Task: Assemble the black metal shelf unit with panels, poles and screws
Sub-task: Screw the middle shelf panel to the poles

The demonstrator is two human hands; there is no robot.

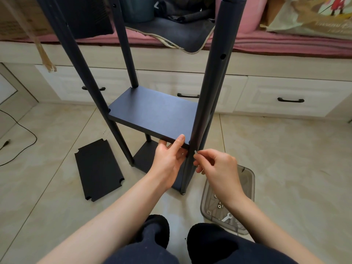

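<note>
Above the knees (209, 244), the left hand (167, 161) grips the near edge of the shelf (152, 113), thumb on top, while the right hand (217, 166) pinches a screw (195, 152) against the front pole (209, 96), just beside the tray (245, 189) (bolts inside); a spare panel (98, 171) lies on the floor (285, 159).
</note>
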